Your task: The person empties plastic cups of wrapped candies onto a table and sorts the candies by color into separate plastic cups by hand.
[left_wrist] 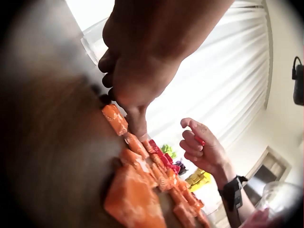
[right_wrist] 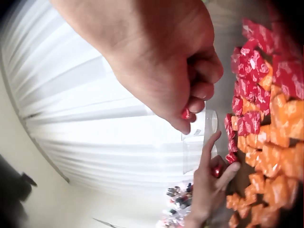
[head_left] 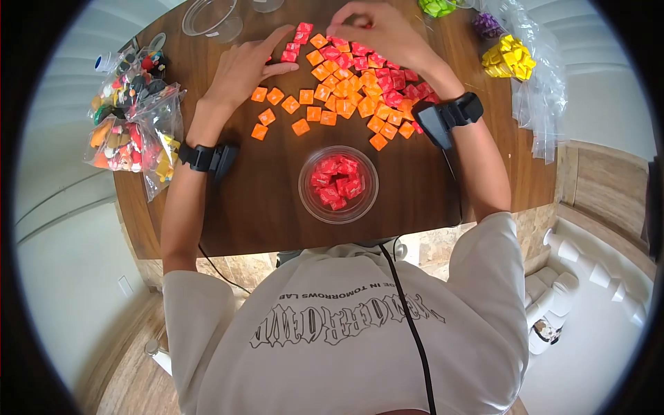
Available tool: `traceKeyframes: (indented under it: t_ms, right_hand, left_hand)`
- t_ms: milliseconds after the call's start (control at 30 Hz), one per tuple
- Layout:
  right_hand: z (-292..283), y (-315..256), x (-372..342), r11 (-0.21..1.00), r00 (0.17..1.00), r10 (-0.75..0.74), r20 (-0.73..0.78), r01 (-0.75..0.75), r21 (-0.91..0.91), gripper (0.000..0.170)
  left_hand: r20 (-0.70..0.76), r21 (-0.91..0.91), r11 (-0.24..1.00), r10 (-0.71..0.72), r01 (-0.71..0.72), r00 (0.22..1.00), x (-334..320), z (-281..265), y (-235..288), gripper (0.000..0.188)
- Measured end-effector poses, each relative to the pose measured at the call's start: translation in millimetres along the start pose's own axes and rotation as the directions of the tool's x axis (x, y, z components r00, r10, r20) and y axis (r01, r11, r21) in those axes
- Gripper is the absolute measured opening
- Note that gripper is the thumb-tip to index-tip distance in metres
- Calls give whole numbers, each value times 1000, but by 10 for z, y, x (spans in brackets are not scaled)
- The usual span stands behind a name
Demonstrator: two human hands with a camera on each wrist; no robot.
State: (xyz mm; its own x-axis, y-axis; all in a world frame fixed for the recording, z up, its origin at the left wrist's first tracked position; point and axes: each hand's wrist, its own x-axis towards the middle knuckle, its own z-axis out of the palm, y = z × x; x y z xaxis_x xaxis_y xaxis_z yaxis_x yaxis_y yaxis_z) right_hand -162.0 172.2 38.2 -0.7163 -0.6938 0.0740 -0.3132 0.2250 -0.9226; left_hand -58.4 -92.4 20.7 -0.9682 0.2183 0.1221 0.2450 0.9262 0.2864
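My right hand [head_left: 387,34], raised over the far side of the candy spread, pinches a small red wrapped candy [right_wrist: 186,114] between thumb and fingers. My left hand [head_left: 242,72] lies low at the far left of the spread, thumb and index finger stretched apart around a short column of red candies [head_left: 290,52]. Another red candy [right_wrist: 217,171] shows between that thumb and index finger in the right wrist view. Orange wrapped candies [head_left: 299,126] cover the middle of the table, with more red candies [head_left: 393,98] among them and to their right.
A clear round tub [head_left: 374,200] near the front edge holds several red candies. Clear plastic containers [head_left: 207,24] stand at the far left. Bags of small figures [head_left: 124,149] lie along the left edge; a yellow bow [head_left: 510,58] and clear plastic wrap [head_left: 546,104] lie right.
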Motion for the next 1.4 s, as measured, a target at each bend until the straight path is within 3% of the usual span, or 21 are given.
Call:
traceKeyframes:
  t_ms: [67, 167, 267, 467, 600, 700, 767, 800, 833, 867, 900, 967, 1000, 1167, 1200, 1233, 1267, 1300, 1333, 1367, 1400]
  right_hand:
    - [54, -4, -17, 813, 984, -168, 61, 173, -555, 54]
    - [140, 228, 85, 639, 988, -88, 124, 152, -754, 61]
    - [165, -54, 170, 596, 972, 125, 197, 85, -799, 64]
    - [170, -46, 263, 631, 926, 216, 309, 109, -768, 57]
    - [234, 17, 267, 670, 920, 214, 328, 106, -735, 48]
    - [190, 101, 196, 684, 968, 54, 246, 144, -715, 41]
    - [77, 114, 122, 935, 956, 131, 261, -32, -352, 33]
    - [24, 18, 20, 934, 957, 132, 259, -33, -355, 33]
    - [-24, -163, -126, 981, 965, 183, 190, -192, 30, 28]
    - [-71, -254, -232, 858, 955, 258, 144, -295, 421, 23]
    - [-117, -185, -305, 858, 955, 259, 141, -295, 420, 23]
    - [-172, -6, -450, 190, 984, -29, 176, -167, 967, 22]
    - [-172, -44, -527, 19, 978, -119, 173, -172, 985, 22]
    - [-119, 7, -647, -65, 991, -47, 129, -132, 989, 22]
    - [-114, 10, -646, -41, 987, 25, 161, -160, 986, 22]
    - [-98, -6, -643, -20, 976, 99, 192, -191, 981, 24]
    - [-82, -38, -645, 122, 966, 187, 179, -204, 971, 25]
    - [-39, -102, -629, 122, 966, 187, 178, -203, 972, 25]
    - [18, -165, -608, 334, 937, 322, 139, -250, 909, 25]
    - [50, -186, -600, 518, 895, 440, 70, -317, 795, 26]
    - [17, -87, -569, 692, 917, 387, 96, -358, 627, 23]
  left_hand:
    - [21, -24, 999, 22, -22, 1000, 102, 9, 9, 75]
    - [-15, 75, 990, 121, -120, 993, 274, 80, -71, 70]
    - [2, 178, 964, 202, -200, 979, 400, 180, -135, 68]
    - [99, 178, 971, 142, -158, 985, 424, 154, -38, 53]
    - [-15, 199, 962, 192, -186, 981, 366, 235, -34, 33]
    - [-112, 204, 962, 207, -181, 972, 360, 323, -73, 24]
    - [-141, 210, 964, 193, -162, 971, 349, 365, -88, 20]
    - [-159, 218, 967, 171, -134, 972, 346, 392, -118, 20]
    - [-178, 228, 968, 149, -107, 973, 352, 392, -148, 20]
    - [-178, 227, 968, 151, -109, 972, 348, 390, -181, 20]
    - [-233, 157, 984, 117, -81, 966, 347, 383, -208, 19]
    - [-285, 83, 995, 85, -63, 955, 371, 385, -258, 17]
    - [-306, 36, 999, 49, -39, 951, 382, 413, -294, 17]
    - [-396, -323, 938, -15, -124, 918, 432, 354, -523, 16]
    - [-9, -905, 420, -184, 70, 983, 403, 148, -470, 16]
    - [385, -874, -331, -25, 356, 922, 340, 30, -410, 17]
    - [388, -872, -331, -23, 359, 921, 263, 13, -336, 17]
    - [294, -730, -636, 42, 252, 955, 193, -4, -243, 15]
    - [181, -481, -864, 67, 148, 981, 127, -25, -140, 15]
    - [184, -481, -864, 67, 149, 981, 56, -46, -33, 15]
    - [159, -441, -894, 13, 83, 987, -1, -86, 95, 16]
